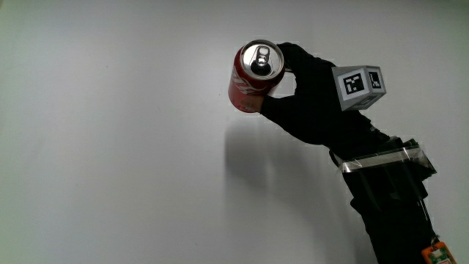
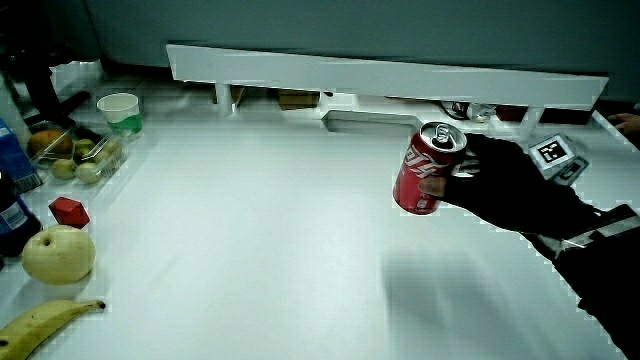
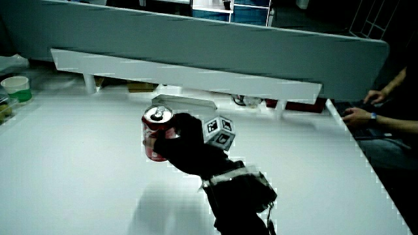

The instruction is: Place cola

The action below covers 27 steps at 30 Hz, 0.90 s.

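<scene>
A red cola can (image 1: 253, 77) with a silver top is gripped around its side by the gloved hand (image 1: 308, 95). The can leans a little and hangs above the white table (image 1: 110, 147); its shadow falls on the table nearer to the person. In both side views the can (image 2: 425, 170) (image 3: 155, 134) is in the hand (image 2: 510, 185) (image 3: 189, 153), over the table's middle part, nearer to the person than the low partition (image 2: 390, 75). The patterned cube (image 1: 359, 84) sits on the back of the hand.
At the table's edge in a side view lie a banana (image 2: 45, 325), a pale round fruit (image 2: 58, 253), a small red block (image 2: 68, 211), a tray of small fruit (image 2: 80, 155), a blue bottle (image 2: 10, 200) and a white cup (image 2: 120, 110).
</scene>
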Tool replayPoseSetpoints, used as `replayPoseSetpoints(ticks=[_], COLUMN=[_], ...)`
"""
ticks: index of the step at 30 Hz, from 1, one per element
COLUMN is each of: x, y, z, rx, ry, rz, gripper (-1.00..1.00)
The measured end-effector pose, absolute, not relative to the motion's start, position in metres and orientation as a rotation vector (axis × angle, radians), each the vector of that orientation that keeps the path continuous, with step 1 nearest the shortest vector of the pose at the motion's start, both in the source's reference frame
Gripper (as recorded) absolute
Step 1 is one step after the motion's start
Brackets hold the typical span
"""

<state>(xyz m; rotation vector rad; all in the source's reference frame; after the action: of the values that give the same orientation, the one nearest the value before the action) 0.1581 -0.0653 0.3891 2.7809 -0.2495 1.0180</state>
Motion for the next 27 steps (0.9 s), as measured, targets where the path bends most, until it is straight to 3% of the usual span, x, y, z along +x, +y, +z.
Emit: replayPoseSetpoints(ticks=[10, 27], x=[0.158, 0.155], y=[-0.064, -0.055], z=[0.43, 0.466], rx=[2.733, 2.655], ry=[-0.165, -0.094], rz=[0.93, 0.907], gripper=[0.0, 0.0])
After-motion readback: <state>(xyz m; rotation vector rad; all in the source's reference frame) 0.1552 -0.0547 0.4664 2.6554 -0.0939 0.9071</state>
